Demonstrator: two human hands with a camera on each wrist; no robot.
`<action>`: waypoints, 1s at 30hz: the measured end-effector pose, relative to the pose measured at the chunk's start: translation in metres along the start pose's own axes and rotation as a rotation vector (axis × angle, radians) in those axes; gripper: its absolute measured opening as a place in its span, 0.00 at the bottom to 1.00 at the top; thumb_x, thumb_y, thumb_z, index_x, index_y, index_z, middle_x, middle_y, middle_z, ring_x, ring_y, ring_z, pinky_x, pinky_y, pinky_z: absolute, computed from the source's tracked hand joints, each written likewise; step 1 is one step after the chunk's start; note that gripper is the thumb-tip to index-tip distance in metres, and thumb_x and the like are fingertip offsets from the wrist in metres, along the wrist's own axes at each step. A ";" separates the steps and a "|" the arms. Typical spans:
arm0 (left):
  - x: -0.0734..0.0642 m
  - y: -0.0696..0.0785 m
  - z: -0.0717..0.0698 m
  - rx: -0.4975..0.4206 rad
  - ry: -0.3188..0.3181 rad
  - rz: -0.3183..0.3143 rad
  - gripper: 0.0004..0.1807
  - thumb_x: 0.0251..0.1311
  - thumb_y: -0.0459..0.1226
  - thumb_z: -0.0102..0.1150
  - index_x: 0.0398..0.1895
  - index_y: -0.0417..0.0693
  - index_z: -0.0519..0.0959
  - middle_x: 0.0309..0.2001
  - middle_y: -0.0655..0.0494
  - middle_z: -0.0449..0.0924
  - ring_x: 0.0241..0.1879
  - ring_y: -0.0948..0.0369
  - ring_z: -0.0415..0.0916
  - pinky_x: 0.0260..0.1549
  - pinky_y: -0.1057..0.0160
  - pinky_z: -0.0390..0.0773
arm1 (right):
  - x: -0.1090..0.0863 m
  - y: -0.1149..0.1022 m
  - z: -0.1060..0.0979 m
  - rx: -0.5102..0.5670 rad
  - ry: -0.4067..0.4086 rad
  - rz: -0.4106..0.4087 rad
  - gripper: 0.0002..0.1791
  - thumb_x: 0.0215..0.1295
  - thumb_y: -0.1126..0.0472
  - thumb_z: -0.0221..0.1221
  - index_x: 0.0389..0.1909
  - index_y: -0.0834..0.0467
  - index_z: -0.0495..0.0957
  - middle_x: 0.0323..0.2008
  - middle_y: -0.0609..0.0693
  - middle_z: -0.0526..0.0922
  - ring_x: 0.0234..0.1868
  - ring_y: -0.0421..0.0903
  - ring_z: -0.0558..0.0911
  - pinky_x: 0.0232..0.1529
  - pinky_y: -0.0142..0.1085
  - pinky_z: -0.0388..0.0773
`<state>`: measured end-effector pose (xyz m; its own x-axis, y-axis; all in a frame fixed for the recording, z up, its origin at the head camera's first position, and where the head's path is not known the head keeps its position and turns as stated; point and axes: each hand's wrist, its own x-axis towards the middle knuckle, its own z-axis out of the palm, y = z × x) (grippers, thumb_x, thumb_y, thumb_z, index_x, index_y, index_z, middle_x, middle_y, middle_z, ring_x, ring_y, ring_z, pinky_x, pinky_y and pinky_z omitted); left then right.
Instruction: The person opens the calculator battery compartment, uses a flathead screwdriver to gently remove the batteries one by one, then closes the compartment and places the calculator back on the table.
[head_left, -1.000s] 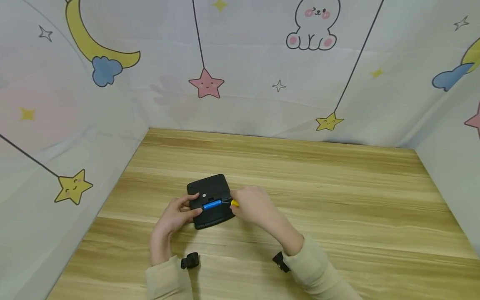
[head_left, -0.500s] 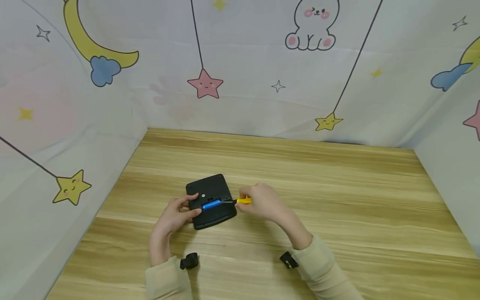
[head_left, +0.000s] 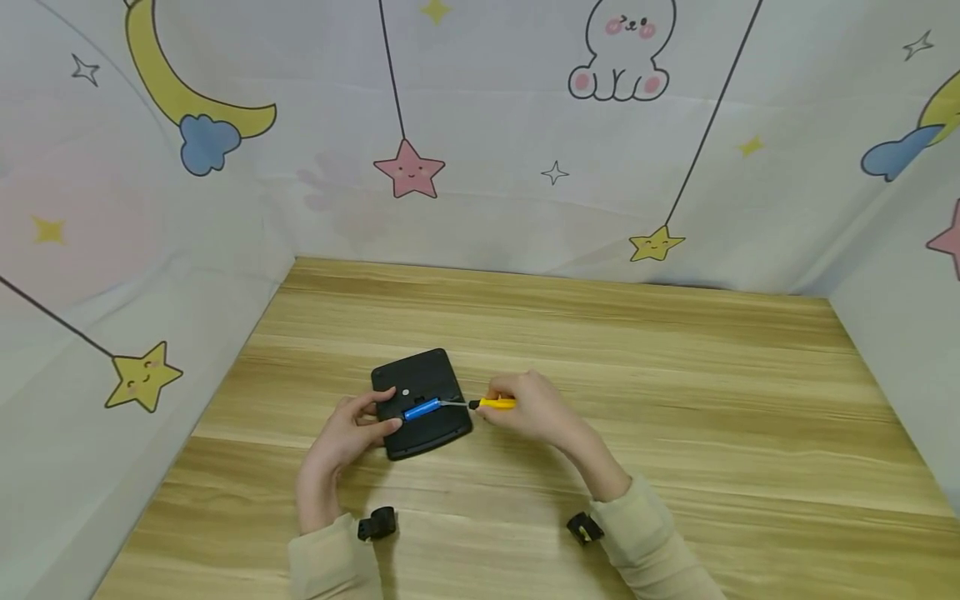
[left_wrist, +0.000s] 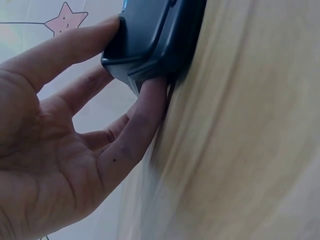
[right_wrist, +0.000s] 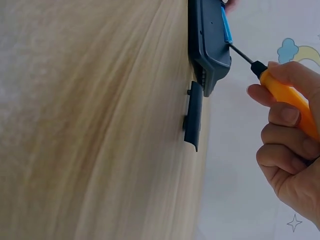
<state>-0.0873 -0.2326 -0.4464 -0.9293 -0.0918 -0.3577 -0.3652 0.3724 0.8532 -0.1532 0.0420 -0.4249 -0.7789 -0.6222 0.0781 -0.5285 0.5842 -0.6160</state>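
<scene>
A flat black device (head_left: 431, 375) lies back side up, its battery compartment uncovered and a blue battery (head_left: 422, 409) inside. My left hand (head_left: 345, 429) grips the device's left edge. In the left wrist view, the thumb is on its upper face and another finger (left_wrist: 142, 120) is tucked beneath it. From the right, my right hand (head_left: 536, 408) holds a screwdriver (head_left: 497, 403) by its yellow handle. The thin metal shaft reaches over the device, its tip at the battery's right end. In the right wrist view, that end of the battery (right_wrist: 227, 27) stands a little proud of the back.
A small black battery cover (right_wrist: 194, 117) lies on the wooden table (head_left: 675, 400) beside the device in the right wrist view. White printed cloth walls (head_left: 487, 100) border the table at the back and sides. Each wrist carries a small black camera (head_left: 585, 528).
My right hand has drawn back to the right, baring more of the screwdriver's handle and shaft. The battery's right end has risen slightly. My left hand keeps its hold on the device.
</scene>
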 end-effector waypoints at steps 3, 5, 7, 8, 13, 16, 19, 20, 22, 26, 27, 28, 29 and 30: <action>0.000 -0.001 0.000 -0.007 0.000 0.002 0.31 0.60 0.33 0.61 0.68 0.45 0.67 0.56 0.38 0.57 0.42 0.57 0.75 0.34 0.69 0.79 | -0.001 0.001 0.001 0.010 0.007 -0.003 0.09 0.59 0.52 0.65 0.24 0.50 0.79 0.16 0.39 0.73 0.17 0.33 0.65 0.19 0.25 0.61; 0.000 -0.001 0.000 -0.013 -0.003 0.006 0.31 0.60 0.32 0.61 0.68 0.44 0.67 0.56 0.38 0.56 0.42 0.57 0.75 0.34 0.70 0.78 | -0.002 0.001 0.001 0.018 0.013 -0.005 0.08 0.59 0.52 0.65 0.25 0.50 0.79 0.16 0.39 0.73 0.17 0.33 0.66 0.19 0.25 0.62; 0.000 -0.002 -0.001 -0.019 -0.005 0.010 0.31 0.60 0.32 0.61 0.68 0.44 0.67 0.56 0.38 0.55 0.42 0.57 0.76 0.34 0.70 0.78 | -0.002 0.001 0.001 0.024 0.014 -0.003 0.08 0.59 0.52 0.65 0.24 0.50 0.79 0.16 0.39 0.73 0.17 0.34 0.66 0.19 0.25 0.62; 0.000 -0.002 -0.001 -0.021 -0.005 0.011 0.31 0.60 0.32 0.61 0.68 0.44 0.67 0.56 0.39 0.55 0.42 0.57 0.76 0.34 0.70 0.78 | -0.003 0.001 0.001 0.028 0.015 0.001 0.08 0.59 0.53 0.65 0.24 0.50 0.79 0.16 0.39 0.73 0.17 0.34 0.66 0.19 0.25 0.62; -0.001 -0.002 -0.001 -0.014 -0.002 0.004 0.31 0.60 0.32 0.61 0.68 0.44 0.67 0.56 0.38 0.56 0.42 0.57 0.76 0.34 0.70 0.78 | -0.003 0.001 0.001 0.028 0.008 0.017 0.09 0.59 0.52 0.65 0.24 0.50 0.79 0.16 0.39 0.71 0.17 0.34 0.65 0.19 0.25 0.61; -0.001 -0.002 -0.001 -0.011 0.000 -0.002 0.32 0.60 0.33 0.61 0.68 0.44 0.67 0.57 0.38 0.56 0.43 0.57 0.75 0.34 0.70 0.78 | -0.004 0.001 0.001 0.030 0.007 0.030 0.09 0.59 0.52 0.66 0.25 0.50 0.79 0.16 0.39 0.71 0.18 0.34 0.66 0.20 0.26 0.62; -0.001 -0.002 -0.001 -0.014 0.000 -0.003 0.32 0.60 0.33 0.61 0.69 0.44 0.67 0.57 0.38 0.56 0.43 0.57 0.75 0.34 0.71 0.78 | -0.005 0.000 0.001 0.037 0.007 0.039 0.08 0.59 0.52 0.65 0.25 0.50 0.79 0.18 0.40 0.72 0.19 0.36 0.67 0.21 0.26 0.63; -0.001 -0.002 -0.001 -0.015 -0.001 -0.002 0.32 0.60 0.33 0.61 0.69 0.44 0.67 0.57 0.38 0.56 0.43 0.57 0.76 0.34 0.71 0.78 | -0.005 0.000 0.001 0.044 0.007 0.042 0.08 0.59 0.52 0.65 0.25 0.50 0.80 0.18 0.40 0.73 0.19 0.36 0.67 0.21 0.26 0.64; -0.001 -0.002 -0.001 -0.015 -0.002 0.000 0.32 0.60 0.33 0.61 0.68 0.44 0.67 0.56 0.38 0.56 0.42 0.58 0.76 0.34 0.71 0.78 | -0.006 0.000 0.001 0.047 0.008 0.049 0.08 0.59 0.52 0.65 0.26 0.50 0.80 0.19 0.41 0.73 0.20 0.36 0.68 0.22 0.26 0.64; -0.001 -0.002 -0.001 -0.011 -0.006 0.001 0.31 0.60 0.33 0.61 0.68 0.45 0.67 0.56 0.38 0.56 0.41 0.58 0.76 0.34 0.71 0.78 | -0.007 0.001 0.002 0.044 0.019 0.061 0.09 0.59 0.51 0.65 0.25 0.50 0.80 0.19 0.41 0.74 0.20 0.37 0.68 0.22 0.26 0.64; -0.001 -0.002 -0.001 -0.011 -0.007 0.001 0.31 0.60 0.33 0.61 0.68 0.44 0.67 0.56 0.37 0.56 0.41 0.58 0.76 0.34 0.71 0.78 | -0.007 0.001 0.003 0.038 0.023 0.063 0.09 0.59 0.51 0.65 0.25 0.50 0.80 0.19 0.41 0.74 0.20 0.36 0.68 0.22 0.26 0.64; -0.001 -0.002 -0.001 -0.011 -0.007 0.001 0.31 0.60 0.33 0.62 0.68 0.44 0.67 0.56 0.37 0.56 0.41 0.58 0.76 0.34 0.71 0.78 | -0.007 0.001 0.003 0.038 0.026 0.065 0.09 0.59 0.51 0.65 0.25 0.49 0.80 0.19 0.41 0.74 0.20 0.37 0.68 0.22 0.26 0.64; -0.001 -0.002 -0.001 -0.011 -0.008 0.001 0.32 0.60 0.33 0.62 0.68 0.44 0.67 0.56 0.37 0.56 0.41 0.58 0.76 0.34 0.71 0.78 | -0.007 0.001 0.003 0.038 0.031 0.067 0.08 0.59 0.51 0.65 0.25 0.49 0.80 0.19 0.41 0.74 0.20 0.37 0.68 0.22 0.27 0.64; -0.001 -0.002 -0.001 -0.011 -0.008 0.002 0.32 0.60 0.33 0.62 0.68 0.44 0.67 0.56 0.37 0.56 0.41 0.58 0.76 0.34 0.71 0.78 | -0.008 0.001 0.003 0.039 0.035 0.071 0.08 0.59 0.51 0.65 0.25 0.49 0.80 0.20 0.41 0.75 0.21 0.37 0.68 0.22 0.27 0.64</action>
<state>-0.0858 -0.2346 -0.4476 -0.9294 -0.0837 -0.3595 -0.3644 0.3624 0.8578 -0.1469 0.0459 -0.4290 -0.8255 -0.5612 0.0602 -0.4586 0.6047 -0.6512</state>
